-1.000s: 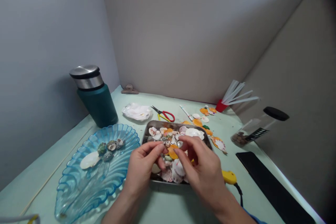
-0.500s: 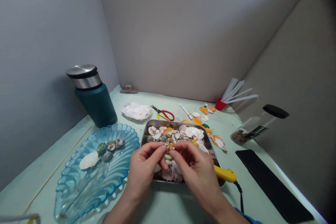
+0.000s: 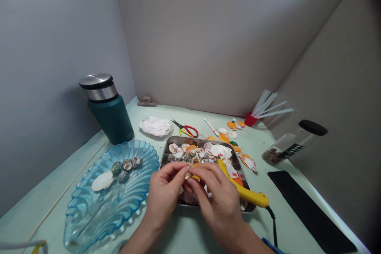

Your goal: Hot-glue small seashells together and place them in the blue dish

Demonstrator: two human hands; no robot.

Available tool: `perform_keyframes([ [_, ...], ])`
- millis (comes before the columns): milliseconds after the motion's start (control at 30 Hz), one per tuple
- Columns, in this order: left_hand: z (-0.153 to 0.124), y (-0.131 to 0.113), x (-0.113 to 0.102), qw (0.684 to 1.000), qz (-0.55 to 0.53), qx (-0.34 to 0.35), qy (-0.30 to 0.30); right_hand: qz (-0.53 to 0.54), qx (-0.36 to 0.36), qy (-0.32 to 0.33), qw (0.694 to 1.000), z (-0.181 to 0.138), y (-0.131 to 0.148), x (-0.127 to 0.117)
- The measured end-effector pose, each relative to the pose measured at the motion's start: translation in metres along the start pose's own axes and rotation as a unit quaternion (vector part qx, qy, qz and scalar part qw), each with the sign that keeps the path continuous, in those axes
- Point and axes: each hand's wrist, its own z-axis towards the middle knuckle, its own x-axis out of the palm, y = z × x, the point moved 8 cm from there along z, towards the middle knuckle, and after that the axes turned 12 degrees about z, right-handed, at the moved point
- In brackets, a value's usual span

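Observation:
My left hand (image 3: 167,187) and my right hand (image 3: 216,190) meet over the near part of a metal tray (image 3: 176,139) full of seashells. Both are closed in a pinch, fingertips almost touching. Between them is a small brownish-white shell (image 3: 188,175), partly covered by the fingers. An orange bit shows just behind the right fingertips; whether it belongs to the held shell I cannot tell. A yellow glue gun (image 3: 253,197) rests across the tray's right side, its handle past the rim and its front part running behind my right hand.
To the left lies a blue scalloped dish (image 3: 98,222) with several shells, a teal bottle (image 3: 111,119) behind it. Further back are a white packet (image 3: 155,126), scissors (image 3: 187,129) and orange shells (image 3: 247,162). A jar (image 3: 285,147) and black slab (image 3: 309,210) are at right.
My right hand has shifted slightly left, its fingers curling closer to the left fingertips. The small shell has turned between them, and more of the glue gun shows. The view has shifted slightly.

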Motion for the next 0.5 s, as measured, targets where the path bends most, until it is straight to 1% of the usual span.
perform_keyframes([
  [67,0.0,-0.002,-0.002,1.0,0.008,0.007,-0.009,0.002,-0.013,0.003,1.0,-0.001,0.002,0.0],
  [167,-0.001,0.001,-0.001,1.0,0.011,-0.004,0.004,0.018,-0.014,-0.012,1.0,0.0,0.001,-0.007],
  [233,-0.002,0.002,0.001,1.0,0.019,-0.003,0.013,0.006,-0.01,-0.025,1.0,0.002,0.0,-0.013],
  [333,-0.002,0.002,0.001,0.999,0.046,0.021,0.015,-0.008,-0.014,-0.021,1.0,0.005,0.0,-0.017],
  [500,-0.003,-0.002,0.005,0.995,0.069,0.062,0.029,-0.036,-0.032,-0.015,0.999,0.006,0.002,-0.017],
])
